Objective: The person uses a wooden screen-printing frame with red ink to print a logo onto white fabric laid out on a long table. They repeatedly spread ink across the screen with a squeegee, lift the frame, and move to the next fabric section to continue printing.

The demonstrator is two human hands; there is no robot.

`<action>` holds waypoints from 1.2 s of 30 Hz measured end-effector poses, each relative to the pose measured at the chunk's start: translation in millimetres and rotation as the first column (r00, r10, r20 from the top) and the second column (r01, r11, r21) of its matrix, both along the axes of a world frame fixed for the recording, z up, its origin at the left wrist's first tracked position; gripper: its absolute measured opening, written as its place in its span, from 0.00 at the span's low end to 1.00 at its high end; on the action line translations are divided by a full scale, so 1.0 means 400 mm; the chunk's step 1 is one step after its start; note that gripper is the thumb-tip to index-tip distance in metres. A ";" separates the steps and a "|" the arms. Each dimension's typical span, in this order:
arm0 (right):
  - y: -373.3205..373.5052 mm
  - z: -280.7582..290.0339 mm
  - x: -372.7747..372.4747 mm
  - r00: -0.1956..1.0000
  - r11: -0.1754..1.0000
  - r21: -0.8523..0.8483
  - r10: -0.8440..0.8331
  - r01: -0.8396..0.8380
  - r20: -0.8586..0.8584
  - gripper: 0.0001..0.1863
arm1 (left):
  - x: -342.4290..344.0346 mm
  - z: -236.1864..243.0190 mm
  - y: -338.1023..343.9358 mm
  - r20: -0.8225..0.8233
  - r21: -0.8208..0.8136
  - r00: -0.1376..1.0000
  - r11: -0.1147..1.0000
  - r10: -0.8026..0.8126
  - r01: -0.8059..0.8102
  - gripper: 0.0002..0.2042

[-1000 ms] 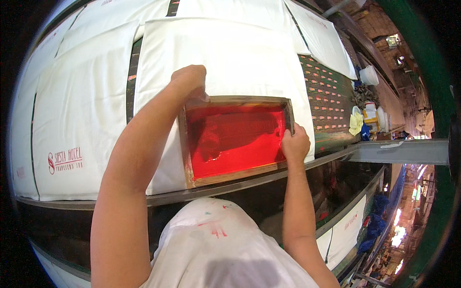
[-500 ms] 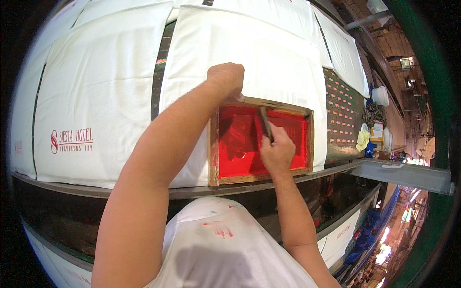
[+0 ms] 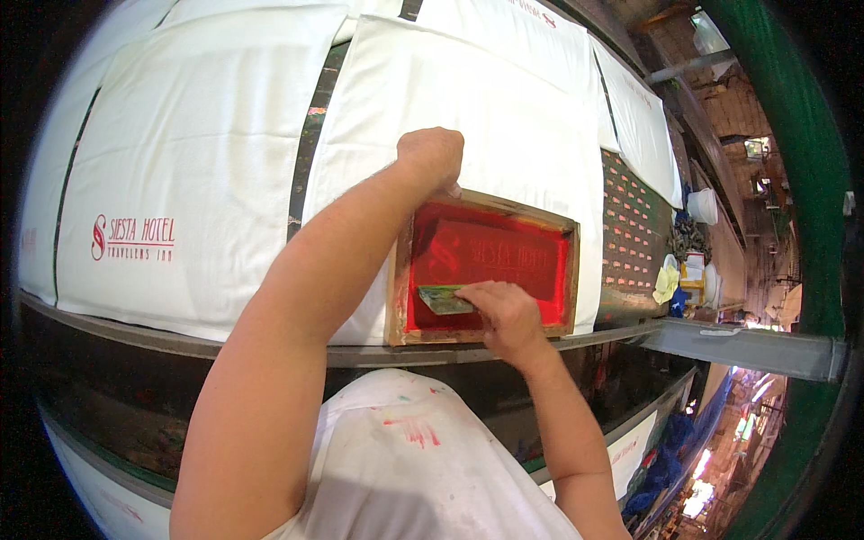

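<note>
A wooden-framed printing screen (image 3: 401, 279) lies on a white cloth (image 3: 504, 117); its red, ink-coated mesh (image 3: 504, 247) shows a logo and lettering. My left hand (image 3: 434, 157) is closed at the frame's far left corner, with the fingertips mostly hidden behind the hand. Inside the frame, near its close side, my right hand (image 3: 508, 322) grips a flat squeegee (image 3: 443, 299). The squeegee is tilted, its broad face turned up and stained green and dark. Red ink is thickest along the mesh's edges.
To the left lies another white cloth (image 3: 207, 135) with a red printed logo (image 3: 135, 238). A dark table rail (image 3: 270, 351) runs along the near side. On the right are a grey metal beam (image 3: 747, 337), a white bucket (image 3: 702, 207) and a yellow cloth (image 3: 666, 281).
My right hand has brought the squeegee from the far side of the screen to the near left and turned it flatter. The left hand stays at the frame's corner.
</note>
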State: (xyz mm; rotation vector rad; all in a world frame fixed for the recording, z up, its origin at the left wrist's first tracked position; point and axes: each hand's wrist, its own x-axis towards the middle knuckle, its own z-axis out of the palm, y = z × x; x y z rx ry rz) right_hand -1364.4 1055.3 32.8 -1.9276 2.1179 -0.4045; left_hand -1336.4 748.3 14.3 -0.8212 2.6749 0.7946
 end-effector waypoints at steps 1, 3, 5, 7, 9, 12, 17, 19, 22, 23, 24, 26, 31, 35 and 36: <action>-0.015 0.004 -0.026 0.999 0.999 0.041 0.021 -0.022 0.027 0.24 | 0.000 0.001 0.004 0.003 -0.003 1.000 1.000 0.002 -0.002 0.31; -0.060 -0.009 -0.076 0.999 0.999 0.047 -0.011 0.009 0.038 0.25 | -0.004 0.008 0.008 0.013 -0.013 1.000 1.000 0.004 -0.003 0.31; -0.117 -0.019 -0.117 0.998 0.998 0.029 -0.063 0.062 0.020 0.26 | -0.009 0.013 0.013 0.014 -0.031 1.000 1.000 -0.001 0.002 0.31; -0.163 -0.037 -0.133 0.992 0.992 -0.018 -0.123 0.122 -0.020 0.27 | 0.001 0.011 0.020 0.009 -0.060 1.000 0.998 0.001 -0.001 0.31; -0.162 -0.057 -0.139 0.995 0.994 -0.042 -0.100 0.099 -0.008 0.28 | -0.002 0.018 0.024 0.049 -0.051 0.999 0.999 0.021 -0.019 0.31; -0.116 -0.085 -0.112 0.999 0.995 -0.098 -0.030 0.028 -0.019 0.29 | -0.004 0.024 0.023 0.080 -0.051 0.996 0.998 0.034 -0.030 0.32; 0.032 -0.081 -0.022 0.997 0.990 -0.137 0.038 -0.046 -0.061 0.29 | -0.011 0.021 0.030 0.087 -0.079 0.995 0.996 0.040 -0.033 0.32; 0.064 -0.071 -0.012 0.998 0.990 -0.125 0.062 -0.065 -0.029 0.28 | -0.016 0.020 0.029 0.075 -0.089 0.997 0.996 0.026 -0.019 0.33; 0.061 -0.011 -0.029 0.993 0.994 -0.018 0.106 -0.105 0.048 0.28 | -0.025 0.031 0.041 0.112 -0.090 0.993 0.996 0.030 -0.020 0.32; 0.042 -0.011 -0.058 0.990 0.993 0.011 0.120 -0.121 0.070 0.27 | -0.026 0.037 0.041 0.119 -0.103 0.992 0.994 0.036 -0.024 0.32; 0.018 -0.005 -0.088 0.989 0.991 0.043 0.120 -0.124 0.087 0.26 | -0.033 0.045 0.047 0.119 -0.113 0.992 0.993 0.027 -0.014 0.32; -0.038 -0.019 -0.140 0.990 0.992 0.048 0.112 -0.116 0.082 0.27 | -0.039 0.045 0.054 0.124 -0.144 0.992 0.989 0.034 -0.016 0.31; -0.148 -0.051 -0.211 0.999 0.993 -0.112 0.039 -0.041 -0.017 0.28 | -0.035 0.052 0.074 0.123 -0.162 0.990 0.985 0.073 -0.052 0.30; -0.178 -0.058 -0.241 0.992 0.992 -0.034 0.122 -0.122 -0.014 0.28 | -0.033 0.056 0.089 0.168 -0.165 0.967 0.973 0.191 -0.164 0.26; -0.180 -0.056 -0.244 0.982 0.981 -0.058 0.188 -0.187 0.007 0.27 | -0.032 0.055 0.094 0.148 -0.178 0.967 0.967 0.209 -0.181 0.25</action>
